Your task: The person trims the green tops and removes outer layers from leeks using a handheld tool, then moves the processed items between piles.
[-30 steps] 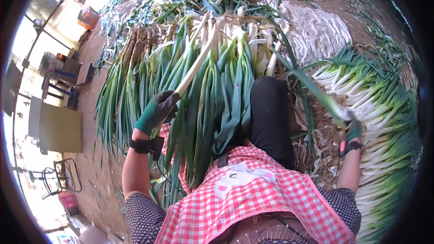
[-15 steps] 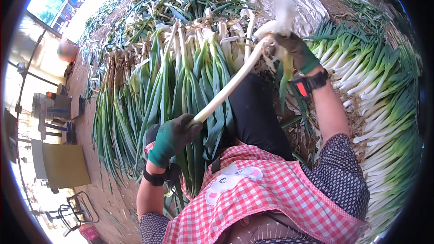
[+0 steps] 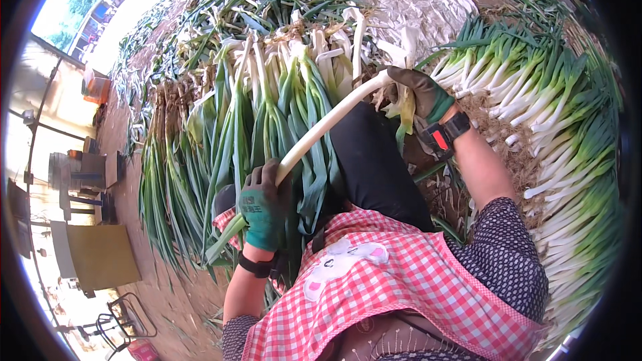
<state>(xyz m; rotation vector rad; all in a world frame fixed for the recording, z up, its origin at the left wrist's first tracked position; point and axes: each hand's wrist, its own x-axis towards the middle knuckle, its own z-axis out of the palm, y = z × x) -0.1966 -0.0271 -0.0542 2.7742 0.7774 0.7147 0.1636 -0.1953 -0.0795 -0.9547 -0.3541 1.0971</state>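
Observation:
A long green onion (image 3: 331, 122) slants across my lap, its white stalk stripped smooth. My left hand (image 3: 263, 206), in a green and dark work glove, is closed round its lower, leafy part; green leaf shows below the fist. The other end of the stalk sits in my gloved right hand (image 3: 421, 92), whose fingers wrap over it and hide the tip. A yellowish outer leaf (image 3: 406, 112) hangs just below the right hand. Left of my knee lies a heap of unpeeled green onions (image 3: 257, 120) with white stalks and green leaves.
Cleaned green onions (image 3: 568, 180) lie in a long curved row on the right, beside a pile of cut roots (image 3: 491, 127). Leaf scraps (image 3: 267, 0) and a pale crumpled sheet (image 3: 428, 17) cover ground ahead. A chair frame (image 3: 127, 321) stands far left.
The onion has swung lower at its root end. My right hand moved down and left, closing over that end; the pale blurred peel above it is gone. My left hand turned more upright.

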